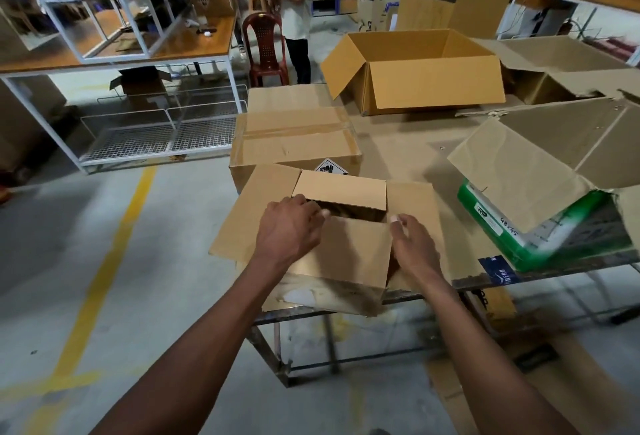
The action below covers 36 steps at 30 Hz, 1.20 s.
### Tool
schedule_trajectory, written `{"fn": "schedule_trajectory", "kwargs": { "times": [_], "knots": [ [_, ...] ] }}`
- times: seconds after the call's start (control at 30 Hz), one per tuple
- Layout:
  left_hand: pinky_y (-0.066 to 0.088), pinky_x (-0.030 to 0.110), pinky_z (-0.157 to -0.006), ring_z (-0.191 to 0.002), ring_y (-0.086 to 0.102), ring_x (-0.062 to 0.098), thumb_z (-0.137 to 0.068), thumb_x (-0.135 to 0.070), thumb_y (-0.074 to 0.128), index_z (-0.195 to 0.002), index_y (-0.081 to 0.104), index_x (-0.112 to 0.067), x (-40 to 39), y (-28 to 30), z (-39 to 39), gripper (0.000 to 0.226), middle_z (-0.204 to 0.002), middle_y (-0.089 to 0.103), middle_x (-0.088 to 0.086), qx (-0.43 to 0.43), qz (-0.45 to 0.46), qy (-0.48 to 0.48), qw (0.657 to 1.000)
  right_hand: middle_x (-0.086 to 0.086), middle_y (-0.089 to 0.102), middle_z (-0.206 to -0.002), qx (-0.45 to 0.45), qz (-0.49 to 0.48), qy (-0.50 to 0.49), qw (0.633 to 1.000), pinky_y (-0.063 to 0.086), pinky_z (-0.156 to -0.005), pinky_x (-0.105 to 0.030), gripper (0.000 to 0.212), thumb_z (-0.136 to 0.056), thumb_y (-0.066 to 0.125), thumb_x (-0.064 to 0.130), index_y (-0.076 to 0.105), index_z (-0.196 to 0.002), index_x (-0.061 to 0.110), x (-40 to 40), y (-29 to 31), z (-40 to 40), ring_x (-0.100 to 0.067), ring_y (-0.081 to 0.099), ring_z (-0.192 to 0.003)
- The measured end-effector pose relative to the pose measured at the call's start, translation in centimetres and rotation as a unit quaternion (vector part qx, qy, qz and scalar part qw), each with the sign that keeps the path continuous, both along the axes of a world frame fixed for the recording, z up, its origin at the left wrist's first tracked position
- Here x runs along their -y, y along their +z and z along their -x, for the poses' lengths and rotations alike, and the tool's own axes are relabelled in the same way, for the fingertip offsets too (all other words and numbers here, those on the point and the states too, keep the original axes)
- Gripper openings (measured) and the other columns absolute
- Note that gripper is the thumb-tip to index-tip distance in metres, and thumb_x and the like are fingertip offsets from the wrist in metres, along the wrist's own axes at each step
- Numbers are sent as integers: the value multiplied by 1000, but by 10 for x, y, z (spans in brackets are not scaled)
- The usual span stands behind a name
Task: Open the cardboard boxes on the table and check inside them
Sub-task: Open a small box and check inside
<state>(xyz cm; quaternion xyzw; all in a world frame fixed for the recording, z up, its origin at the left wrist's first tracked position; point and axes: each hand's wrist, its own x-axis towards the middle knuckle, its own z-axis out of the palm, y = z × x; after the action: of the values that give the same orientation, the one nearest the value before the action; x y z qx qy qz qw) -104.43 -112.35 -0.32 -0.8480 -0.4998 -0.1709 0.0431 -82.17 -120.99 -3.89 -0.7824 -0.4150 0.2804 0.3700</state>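
A small cardboard box (pixel 346 254) sits at the table's near edge with its two side flaps spread out. Its far flap (pixel 341 190) stands half raised and its near flap lies almost flat, leaving a dark gap between them. My left hand (pixel 289 226) grips the near flap's left corner, fingertips curled into the gap. My right hand (pixel 412 244) holds the same flap's right edge. Behind it stands a taped, shut box (pixel 294 136). A large box (pixel 415 71) stands open farther back.
A green-sided box (pixel 540 226) with torn flaps lies tilted at the right. Another torn box (pixel 571 78) is at the far right. The table (pixel 401 143) is covered with cardboard. A person (pixel 294 1) stands by a red chair (pixel 265 50) beyond; a shelving bench is at the left.
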Motion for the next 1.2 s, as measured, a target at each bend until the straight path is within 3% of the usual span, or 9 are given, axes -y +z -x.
{"fn": "schedule_trajectory", "kwargs": {
  "times": [0.1,0.2,0.33,0.5,0.73,0.9,1.03,1.13,1.2],
  "knots": [
    [29,29,-51,-53,53,21,-102,-54,39,-61,54,-22,31,30,21,54,-59,55,-4,31,-29,3,999,2,73,-111,-166,-35,45,984,50,-92,-40,58,-99,32,69,71,-113,28,-6,33,-7,-23,68,-101],
    [23,25,-50,-44,42,12,-98,-64,42,-50,39,-24,60,41,35,63,-47,43,-6,14,66,-3,998,-1,73,-110,-135,26,144,980,48,-79,-32,34,-101,53,48,71,-113,22,-14,49,-8,-21,70,-93],
    [45,28,-67,-81,67,16,-84,-83,40,-99,74,-30,69,9,36,65,-92,74,-6,-107,214,-21,971,8,69,-111,-3,77,241,968,49,-86,-31,28,-97,62,43,71,-115,25,-23,36,6,-12,64,-102],
    [37,35,-88,-121,46,24,-82,-62,70,-145,47,-33,68,-45,23,72,-140,52,1,-93,233,-43,967,5,69,-113,5,105,280,954,47,-87,-30,30,-98,62,40,72,-116,19,-21,13,27,-15,62,-108],
    [30,38,-108,-135,45,22,-87,-57,67,-143,51,-31,65,-71,18,63,-146,56,-1,-93,225,-49,969,0,50,-151,47,109,279,953,43,-98,-34,48,-100,56,43,51,-145,27,-25,-9,33,-21,50,-132],
    [29,41,-107,-137,44,18,-91,-75,40,-148,45,-36,69,-79,14,69,-149,52,-8,-81,180,-58,979,3,-7,-170,177,118,291,933,19,-121,-46,78,-101,51,46,8,-163,24,-51,-25,31,-28,6,-156],
    [24,45,-119,-147,31,13,-100,-67,21,-158,28,-36,72,-82,1,66,-160,37,-8,18,129,-40,991,2,-29,-165,251,100,281,921,7,-123,-50,90,-101,54,44,-9,-162,24,-66,-25,25,-27,-18,-154],
    [23,45,-121,-148,29,15,-100,-65,22,-158,29,-33,72,-82,-8,66,-161,35,-6,44,143,-16,989,-2,-21,-168,286,51,257,922,6,-124,-47,88,-99,57,38,-2,-162,22,-74,-16,18,-30,-14,-155],
    [28,41,-117,-141,38,15,-99,-66,24,-154,37,-32,70,-85,-11,66,-155,42,-6,28,158,-3,987,-8,16,-166,300,-10,224,927,27,-119,-46,69,-98,58,32,27,-158,19,-80,-8,16,-32,20,-151]
  ]
}}
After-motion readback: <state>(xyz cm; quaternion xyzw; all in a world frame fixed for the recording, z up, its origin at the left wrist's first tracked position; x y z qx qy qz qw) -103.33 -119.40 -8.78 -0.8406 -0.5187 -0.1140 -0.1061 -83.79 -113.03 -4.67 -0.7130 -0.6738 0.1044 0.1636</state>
